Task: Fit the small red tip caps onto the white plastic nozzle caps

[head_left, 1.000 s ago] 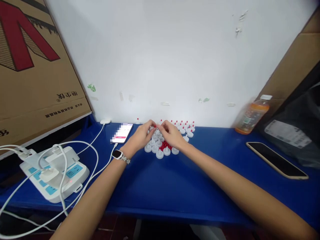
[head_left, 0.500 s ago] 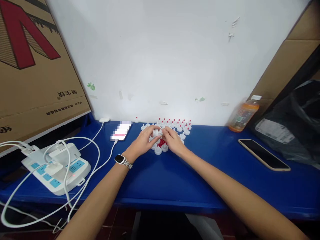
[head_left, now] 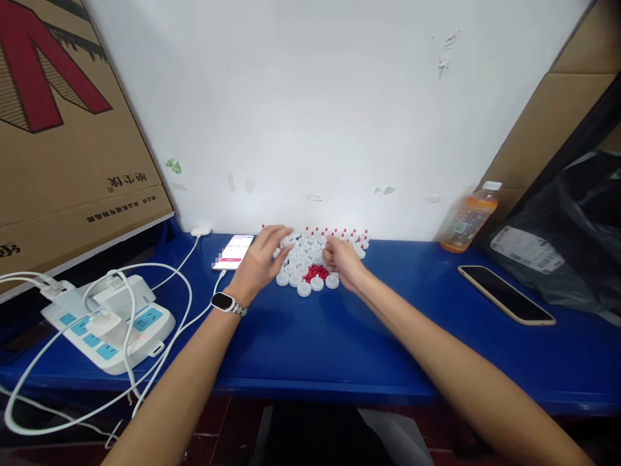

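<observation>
Many white nozzle caps [head_left: 304, 289] stand in a cluster near the wall, around a small pile of red tips [head_left: 316, 274]. Along the back, a row of white caps with red tips [head_left: 345, 234] stands upright. My left hand [head_left: 264, 259] is at the cluster's left side, thumb and fingers curved around a white nozzle cap, partly blurred. To the right of the red pile, my right hand [head_left: 343, 260] is closed, its fingers curled together; whatever they hold is hidden.
On the left lie a white power strip [head_left: 111, 330] with tangled cables and a lit phone [head_left: 233, 252]. Right of me are a dark phone [head_left: 506, 294], an orange drink bottle [head_left: 469, 220] and a dark plastic bag [head_left: 557, 226]. A white wall [head_left: 310, 129] closes off the back.
My hands have moved apart from their meeting point over the cluster, the left one to the left and the right one slightly right. More white caps and the red pile now show between them.
</observation>
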Motion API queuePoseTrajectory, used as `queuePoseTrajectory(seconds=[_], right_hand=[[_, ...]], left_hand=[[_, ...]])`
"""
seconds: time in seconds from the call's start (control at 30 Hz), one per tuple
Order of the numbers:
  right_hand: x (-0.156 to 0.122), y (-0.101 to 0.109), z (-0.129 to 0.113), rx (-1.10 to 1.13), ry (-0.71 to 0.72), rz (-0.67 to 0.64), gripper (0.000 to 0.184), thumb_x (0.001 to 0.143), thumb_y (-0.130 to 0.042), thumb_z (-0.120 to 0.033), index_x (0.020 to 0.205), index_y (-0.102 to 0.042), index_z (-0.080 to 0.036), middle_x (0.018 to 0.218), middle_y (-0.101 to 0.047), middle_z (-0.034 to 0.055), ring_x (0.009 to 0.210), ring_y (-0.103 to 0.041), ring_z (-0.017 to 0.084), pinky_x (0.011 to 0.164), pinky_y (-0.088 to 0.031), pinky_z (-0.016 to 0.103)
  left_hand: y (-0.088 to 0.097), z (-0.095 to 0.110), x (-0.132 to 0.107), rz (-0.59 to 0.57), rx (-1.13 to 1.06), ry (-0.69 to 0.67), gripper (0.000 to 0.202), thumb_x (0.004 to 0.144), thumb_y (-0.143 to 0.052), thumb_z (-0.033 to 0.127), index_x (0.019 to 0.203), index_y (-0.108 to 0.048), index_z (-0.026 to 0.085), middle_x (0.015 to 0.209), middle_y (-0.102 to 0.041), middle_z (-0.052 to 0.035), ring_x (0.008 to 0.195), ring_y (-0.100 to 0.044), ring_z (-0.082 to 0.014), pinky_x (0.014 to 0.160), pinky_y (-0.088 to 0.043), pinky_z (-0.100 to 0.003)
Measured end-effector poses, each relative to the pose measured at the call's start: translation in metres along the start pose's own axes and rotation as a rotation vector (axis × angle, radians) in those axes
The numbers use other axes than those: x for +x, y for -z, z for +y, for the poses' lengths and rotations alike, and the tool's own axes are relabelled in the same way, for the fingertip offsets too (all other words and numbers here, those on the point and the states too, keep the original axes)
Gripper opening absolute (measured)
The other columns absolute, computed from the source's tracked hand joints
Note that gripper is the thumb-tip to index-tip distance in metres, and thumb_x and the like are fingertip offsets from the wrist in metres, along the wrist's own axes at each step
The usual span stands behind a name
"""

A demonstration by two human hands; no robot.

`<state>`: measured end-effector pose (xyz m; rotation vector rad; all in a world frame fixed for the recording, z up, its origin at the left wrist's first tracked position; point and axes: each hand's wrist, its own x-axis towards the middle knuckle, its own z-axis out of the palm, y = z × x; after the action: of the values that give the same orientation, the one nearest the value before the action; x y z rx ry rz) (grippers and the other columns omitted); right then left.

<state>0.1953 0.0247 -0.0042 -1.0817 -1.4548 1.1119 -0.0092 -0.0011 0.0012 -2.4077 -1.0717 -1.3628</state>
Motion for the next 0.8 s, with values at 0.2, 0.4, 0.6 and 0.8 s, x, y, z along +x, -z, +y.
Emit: queuePoseTrajectory(seconds=[0.2, 0.4, 0.6, 0.8], right_hand=[[-0.003, 0.021, 0.003, -0.690, 0.205, 0.040, 0.027, 0.089, -0.053, -0.041, 0.069, -0.056, -0.022, 0.068, -0.063, 0.0003, 0.063, -0.055, 0.016, 0.058, -0.033, 0.027], [-0.013, 0.001, 0.005, -0.548, 0.306, -0.009, 0.022, 0.090, -0.057, -0.042, 0.101, -0.062, -0.024, 0.075, -0.069, -0.0014, 0.068, -0.060, 0.016, 0.065, -0.041, 0.027], [-0.008, -0.017, 0.001, -0.203, 0.405, -0.066, 0.023, 0.090, -0.056, -0.042, 0.085, -0.060, -0.019, 0.078, -0.066, 0.0021, 0.073, -0.061, 0.015, 0.069, -0.047, 0.027], [0.002, -0.011, 0.007, -0.153, 0.396, -0.035, 0.019, 0.087, -0.061, -0.036, 0.084, -0.062, -0.018, 0.074, -0.067, 0.0028, 0.072, -0.064, 0.016, 0.074, -0.050, 0.030]], left_hand=[[-0.005, -0.020, -0.004, -0.110, -0.214, 0.337, 0.031, 0.091, -0.061, 0.037, 0.119, -0.060, 0.022, 0.113, -0.068, -0.0062, 0.086, -0.064, -0.0159, 0.086, -0.053, -0.032], [-0.012, -0.013, -0.007, -0.261, -0.409, 0.397, 0.046, 0.084, -0.069, 0.035, 0.125, -0.052, 0.023, 0.119, -0.070, -0.0083, 0.100, -0.068, -0.0198, 0.090, -0.054, -0.035], [-0.011, -0.004, -0.004, -0.278, -0.389, 0.358, 0.055, 0.084, -0.071, 0.039, 0.131, -0.046, 0.025, 0.112, -0.074, -0.0058, 0.098, -0.068, -0.0203, 0.090, -0.052, -0.035], [-0.007, -0.011, -0.004, -0.278, -0.290, 0.348, 0.039, 0.082, -0.072, 0.043, 0.113, -0.061, 0.023, 0.110, -0.071, -0.0057, 0.092, -0.067, -0.0197, 0.084, -0.053, -0.033]])
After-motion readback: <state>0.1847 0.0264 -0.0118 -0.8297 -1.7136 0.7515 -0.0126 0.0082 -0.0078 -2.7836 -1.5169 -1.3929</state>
